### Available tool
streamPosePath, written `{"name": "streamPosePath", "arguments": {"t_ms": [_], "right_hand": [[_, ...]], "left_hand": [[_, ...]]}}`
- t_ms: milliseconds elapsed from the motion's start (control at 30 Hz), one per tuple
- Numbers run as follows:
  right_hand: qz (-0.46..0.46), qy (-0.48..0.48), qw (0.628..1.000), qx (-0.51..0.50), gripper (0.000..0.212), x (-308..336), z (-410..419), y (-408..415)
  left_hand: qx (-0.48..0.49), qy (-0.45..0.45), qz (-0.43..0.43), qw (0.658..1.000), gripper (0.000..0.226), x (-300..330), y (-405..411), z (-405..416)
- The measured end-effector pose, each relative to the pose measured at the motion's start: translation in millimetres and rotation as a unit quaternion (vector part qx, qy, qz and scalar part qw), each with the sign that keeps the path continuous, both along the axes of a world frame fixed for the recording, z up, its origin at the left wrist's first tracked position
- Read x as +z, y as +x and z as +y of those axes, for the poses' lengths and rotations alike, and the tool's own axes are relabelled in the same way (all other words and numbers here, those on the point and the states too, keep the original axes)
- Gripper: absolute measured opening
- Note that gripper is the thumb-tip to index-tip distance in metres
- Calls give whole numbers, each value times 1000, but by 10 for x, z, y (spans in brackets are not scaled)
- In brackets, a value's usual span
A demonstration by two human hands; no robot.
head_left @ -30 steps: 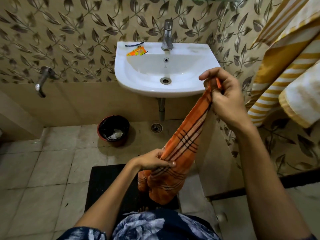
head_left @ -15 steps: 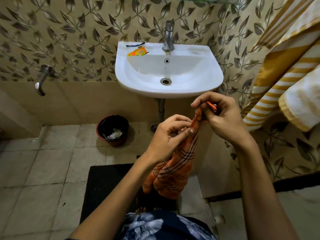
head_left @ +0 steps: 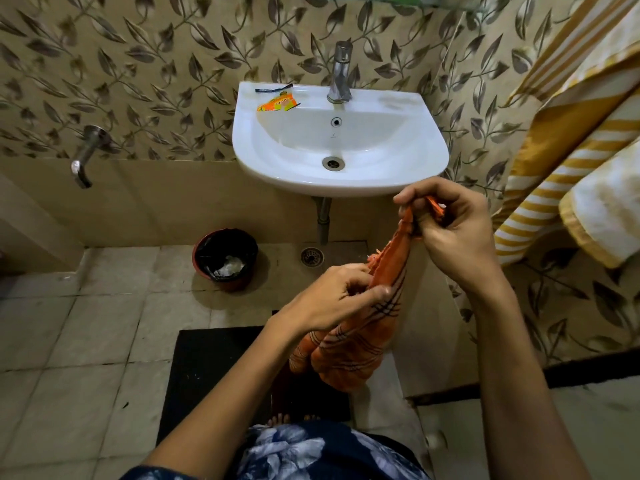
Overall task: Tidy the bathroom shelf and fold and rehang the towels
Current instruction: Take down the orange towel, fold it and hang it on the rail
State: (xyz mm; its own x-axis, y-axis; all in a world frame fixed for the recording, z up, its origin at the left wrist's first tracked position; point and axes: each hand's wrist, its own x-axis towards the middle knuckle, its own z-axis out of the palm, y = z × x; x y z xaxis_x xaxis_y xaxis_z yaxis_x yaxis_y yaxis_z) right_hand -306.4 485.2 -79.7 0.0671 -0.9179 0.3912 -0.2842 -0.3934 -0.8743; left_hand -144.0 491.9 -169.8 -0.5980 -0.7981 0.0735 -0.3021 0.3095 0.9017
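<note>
Orange checked towel [head_left: 349,344] is hanging bunched at 5 o'clock below the white sink [head_left: 277,174]; the left hand [head_left: 332,299] is pinching its middle, the right hand [head_left: 457,237] at 2 o'clock is gripping its top corner

A single wide-angle view from the person's head looks forward and steeply down. The hands [head_left: 398,265] sit close below centre, with both forearms running in from the bottom edge. The wash basin [head_left: 277,168] on the leaf-patterned wall lies just beyond, the tiled floor [head_left: 69,341] farther below. Straight lines bow near the edges.
</note>
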Motion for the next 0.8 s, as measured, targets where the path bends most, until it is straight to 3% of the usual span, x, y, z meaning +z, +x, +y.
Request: {"name": "streamPosePath", "arguments": {"t_ms": [100,200,333,433,533,667,733,800], "right_hand": [[5,1,999,-47,34,-9,-31,-77],[-15,-11,993,-116,34,-42,-55,-168],[-93,1,981,-172,33,-85,-106,-251],[-80,-1,980,-180,34,-114,-118,-281],[-67,-19,982,-176,38,-99,-121,-277],[-89,-24,981,-171,38,-38,-121,-285],[-109,-30,980,-161,38,8,-93,-272],[-115,-43,981,-148,39,64,-43,-186]], "left_hand": [[11,-26,-29,999,32,-45,84,-65],[1,-39,-41,998,33,-25,159,-125],[-46,-53,-140,988,33,-96,123,-79],[-47,-46,-179,982,31,-173,123,-57],[75,-135,-134,979,20,-175,200,-65],[234,-333,-96,908,19,-98,327,-79],[274,-357,-102,887,24,-84,346,-96],[304,-301,-145,892,26,-125,323,-84]]}}
